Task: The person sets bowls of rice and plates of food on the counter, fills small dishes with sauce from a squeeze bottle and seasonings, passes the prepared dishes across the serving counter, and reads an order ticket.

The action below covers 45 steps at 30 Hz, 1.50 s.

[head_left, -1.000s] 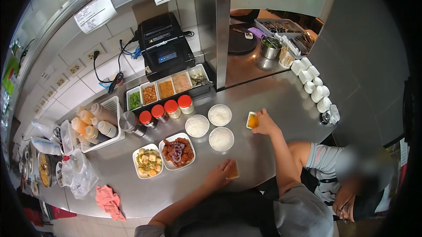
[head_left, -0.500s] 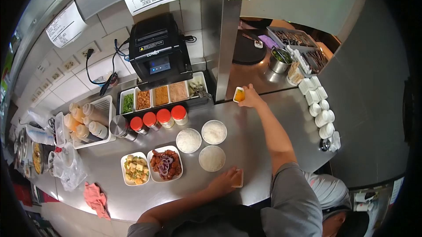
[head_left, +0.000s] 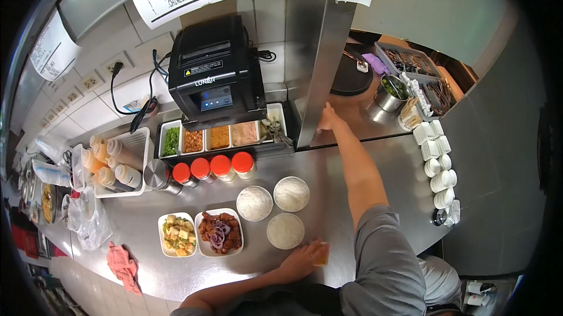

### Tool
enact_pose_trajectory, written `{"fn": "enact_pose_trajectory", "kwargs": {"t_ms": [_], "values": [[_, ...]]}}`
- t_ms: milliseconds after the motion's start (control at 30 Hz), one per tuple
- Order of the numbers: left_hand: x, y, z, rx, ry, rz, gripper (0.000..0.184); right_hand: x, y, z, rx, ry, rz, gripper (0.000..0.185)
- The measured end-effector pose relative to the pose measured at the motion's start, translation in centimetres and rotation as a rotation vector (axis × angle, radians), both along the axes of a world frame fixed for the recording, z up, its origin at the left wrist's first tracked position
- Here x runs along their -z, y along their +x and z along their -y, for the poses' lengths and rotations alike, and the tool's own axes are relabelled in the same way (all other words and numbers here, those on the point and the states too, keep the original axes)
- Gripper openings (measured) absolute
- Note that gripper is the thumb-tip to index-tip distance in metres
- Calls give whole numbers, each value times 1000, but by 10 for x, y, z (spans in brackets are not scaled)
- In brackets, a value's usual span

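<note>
My left hand (head_left: pixel 300 262) is closed on a small dish (head_left: pixel 322 254) with something orange-yellow in it, low over the counter near its front edge. Most of this dish is hidden under my fingers. Just beyond stand three round bowls of white rice (head_left: pixel 285 231). My right hand (head_left: pixel 329 118) reaches far forward to the edge of the steel post, which hides its fingertips and anything in them. Left of the rice sit a white dish of glazed brown meat with onion rings (head_left: pixel 220 233) and a dish of pale fried cubes (head_left: pixel 179 235).
Red-lidded jars (head_left: pixel 221 167) line up before a topping tray (head_left: pixel 220 137) under a black printer (head_left: pixel 217 75). A basket of squeeze bottles (head_left: pixel 126 163) stands left, a pink cloth (head_left: pixel 123 269) at the front edge. The steel post (head_left: pixel 319 52) rises beside my right hand; stacked white dishes (head_left: pixel 441 181) stand right.
My right hand has moved farther forward to the post, and the small dish of orange food it held is now out of sight. My left hand stays near the rice bowls. The view has shifted.
</note>
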State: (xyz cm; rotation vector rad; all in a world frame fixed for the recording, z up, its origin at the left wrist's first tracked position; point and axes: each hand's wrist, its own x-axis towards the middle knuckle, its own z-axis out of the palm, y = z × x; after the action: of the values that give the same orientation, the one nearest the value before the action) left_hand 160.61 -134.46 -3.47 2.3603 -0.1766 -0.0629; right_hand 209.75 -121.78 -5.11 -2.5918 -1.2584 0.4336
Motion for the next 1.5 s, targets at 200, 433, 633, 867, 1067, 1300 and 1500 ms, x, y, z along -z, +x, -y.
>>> {"fn": "enact_pose_trajectory", "kwargs": {"t_ms": [200, 433, 633, 867, 1067, 1300, 1500], "values": [[-5, 0, -3, 18, 40, -8, 75, 49, 28, -23, -121, -32, 11, 91], [6, -1, -4, -2, -34, -22, 88, -80, -66, 71, 10, -7, 78, 74], [-30, -3, -2, -11, 130, -59, 78, -132, -208, 207, -90, -211, -333, 92], [-47, -58, -13, -23, -89, 38, 66, -92, -346, 273, -87, -158, -253, 113], [-76, -105, -46, -190, -69, 111, 48, -70, -383, 279, -61, -47, -127, 110], [-85, -143, -61, -420, -69, 95, 42, -66, -394, 269, -40, -88, -131, 90], [-74, -152, -58, -441, -63, 131, 38, -70, -368, 266, -69, -24, -130, 84]]}}
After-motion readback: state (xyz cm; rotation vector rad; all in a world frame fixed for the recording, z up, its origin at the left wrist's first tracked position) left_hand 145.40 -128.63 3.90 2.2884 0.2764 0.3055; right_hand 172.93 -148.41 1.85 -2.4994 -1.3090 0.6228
